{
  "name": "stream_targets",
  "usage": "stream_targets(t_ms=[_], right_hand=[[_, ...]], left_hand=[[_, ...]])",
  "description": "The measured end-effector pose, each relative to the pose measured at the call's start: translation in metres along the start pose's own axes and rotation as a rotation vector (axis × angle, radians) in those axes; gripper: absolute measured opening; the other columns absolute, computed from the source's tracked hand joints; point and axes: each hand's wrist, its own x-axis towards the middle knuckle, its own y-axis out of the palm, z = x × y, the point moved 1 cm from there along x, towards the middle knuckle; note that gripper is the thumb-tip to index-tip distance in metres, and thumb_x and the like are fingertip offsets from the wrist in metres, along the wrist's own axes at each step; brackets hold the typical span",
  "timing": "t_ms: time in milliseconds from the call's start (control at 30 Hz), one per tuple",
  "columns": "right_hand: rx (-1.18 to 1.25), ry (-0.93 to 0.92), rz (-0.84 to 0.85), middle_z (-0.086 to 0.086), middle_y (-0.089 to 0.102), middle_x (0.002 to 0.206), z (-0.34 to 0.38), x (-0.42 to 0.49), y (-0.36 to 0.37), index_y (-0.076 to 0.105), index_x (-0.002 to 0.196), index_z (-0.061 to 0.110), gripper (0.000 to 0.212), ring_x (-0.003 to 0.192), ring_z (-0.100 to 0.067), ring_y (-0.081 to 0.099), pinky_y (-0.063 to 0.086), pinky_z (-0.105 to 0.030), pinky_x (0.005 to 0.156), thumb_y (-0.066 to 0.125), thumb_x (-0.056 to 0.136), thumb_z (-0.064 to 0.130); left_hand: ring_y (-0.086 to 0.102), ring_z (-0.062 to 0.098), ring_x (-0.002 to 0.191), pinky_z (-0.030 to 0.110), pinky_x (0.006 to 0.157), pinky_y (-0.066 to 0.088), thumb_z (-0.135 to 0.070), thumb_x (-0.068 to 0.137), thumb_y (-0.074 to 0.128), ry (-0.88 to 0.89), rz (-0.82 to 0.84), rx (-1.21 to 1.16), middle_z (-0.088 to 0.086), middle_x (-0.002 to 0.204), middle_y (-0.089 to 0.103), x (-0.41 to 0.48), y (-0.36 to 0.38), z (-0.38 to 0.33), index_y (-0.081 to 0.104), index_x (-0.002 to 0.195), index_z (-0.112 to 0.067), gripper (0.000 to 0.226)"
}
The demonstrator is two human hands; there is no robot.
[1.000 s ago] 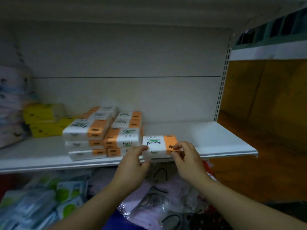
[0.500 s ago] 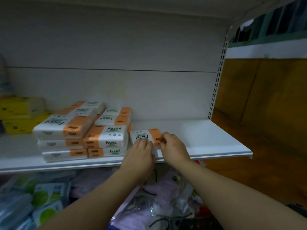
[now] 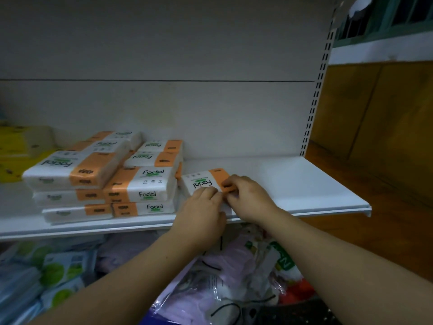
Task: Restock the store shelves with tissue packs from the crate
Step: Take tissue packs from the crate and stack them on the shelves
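On white shelf (image 3: 304,184), just right of the stacked packs (image 3: 140,184) | tissue pack (image 3: 201,181) lies flat beside them | our left hand (image 3: 201,214) grips its near edge, right hand (image 3: 250,198) pinches the orange end | judged: we square it against neighbours.

**A:** Head view is dim overall, with muted colour and a grey cast.

**B:** Source?

**A:** Daylight from the window (image 3: 384,17), far right. The right part of the white shelf (image 3: 293,184) is brightest and it falls off darker to the left.

**B:** Shadows?

**A:** Soft. There's a dark band under the shelf lip and the lower-level goods (image 3: 58,273) are murky. The near forearms (image 3: 328,261) are underlit.

**B:** Sharpness?

**A:** The centre is fair: "Facial" is readable on the tissue pack (image 3: 201,182) and the stacked packs (image 3: 140,184) to its left. The yellow packs (image 3: 21,148) at the left edge are smeared, and the near-left corner is blurred.

**B:** Distortion?

**A:** Wide-angle bend: the slotted upright (image 3: 316,90) leans and the shelf's front edge bows.
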Motion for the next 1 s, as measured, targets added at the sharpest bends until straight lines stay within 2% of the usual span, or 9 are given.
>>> stream_targets(t_ms=[167,367,433,500,567,667,833,1000], right_hand=[[0.064,-0.009,-0.107,-0.005,0.055,0.105,-0.002,-0.005,-0.002,0.06,0.105,0.017,0.019,0.096,-0.021,0.054,0.042,-0.028,0.079,0.058,0.09,0.029],[0.036,0.018,-0.159,-0.007,0.053,0.101,-0.001,-0.008,-0.001,0.057,0.093,0.012,0.012,0.091,-0.025,0.053,0.041,-0.03,0.076,0.053,0.093,0.024],[0.037,0.022,-0.158,-0.007,0.053,0.105,0.0,-0.007,-0.001,0.058,0.098,0.012,0.014,0.091,-0.024,0.052,0.041,-0.029,0.076,0.052,0.094,0.023],[0.005,0.014,-0.107,-0.008,0.053,0.111,0.002,0.002,0.0,0.057,0.111,0.013,0.02,0.097,-0.027,0.054,0.045,-0.031,0.082,0.05,0.095,0.021],[-0.075,-0.001,-0.014,-0.01,0.051,0.12,0.004,0.016,0.005,0.051,0.126,0.016,0.032,0.108,-0.031,0.052,0.045,-0.037,0.09,0.047,0.094,0.018],[-0.163,0.045,0.114,-0.008,0.044,0.136,0.008,0.035,0.013,0.036,0.139,0.023,0.044,0.122,-0.031,0.042,0.038,-0.041,0.099,0.042,0.095,0.023],[-0.28,0.061,0.239,-0.004,0.032,0.15,0.007,0.055,0.018,0.013,0.15,0.027,0.054,0.135,-0.03,0.027,0.026,-0.046,0.106,0.031,0.099,0.03],[-0.281,0.051,0.267,-0.005,0.032,0.15,0.001,0.069,0.023,0.001,0.151,0.028,0.058,0.136,-0.031,0.023,0.025,-0.047,0.106,0.027,0.099,0.033]], left_hand=[[0.039,0.021,0.124,0.03,0.105,0.03,-0.02,0.09,0.044,-0.011,-0.024,-0.003,0.004,0.132,0.046,0.002,0.001,0.003,0.045,0.133,-0.014,0.043],[0.034,0.019,0.125,0.029,0.105,0.03,-0.023,0.091,0.042,-0.036,0.019,0.016,0.002,0.133,0.041,0.006,0.003,0.002,0.041,0.133,-0.015,0.043],[0.032,0.02,0.128,0.032,0.107,0.031,-0.024,0.092,0.042,-0.073,0.041,0.012,0.003,0.138,0.038,0.008,0.002,0.006,0.039,0.135,-0.014,0.044],[0.033,0.023,0.128,0.035,0.105,0.033,-0.026,0.093,0.041,-0.134,0.08,0.004,0.006,0.138,0.037,0.014,0.002,0.011,0.039,0.133,-0.012,0.043],[0.034,0.025,0.127,0.036,0.104,0.032,-0.027,0.094,0.038,-0.203,0.136,0.016,0.01,0.136,0.038,0.027,0.002,0.017,0.041,0.13,-0.009,0.04],[0.028,0.028,0.133,0.039,0.113,0.023,-0.03,0.095,0.035,-0.319,0.242,0.073,0.012,0.143,0.032,0.051,0.006,0.025,0.035,0.136,-0.007,0.046],[0.015,0.029,0.141,0.047,0.116,0.018,-0.029,0.095,0.038,-0.502,0.327,0.096,0.008,0.154,0.013,0.085,0.019,0.028,0.017,0.147,-0.01,0.059],[0.004,0.029,0.144,0.049,0.117,0.015,-0.024,0.097,0.032,-0.521,0.357,0.093,0.006,0.158,-0.004,0.102,0.03,0.039,0.008,0.149,-0.01,0.059]])
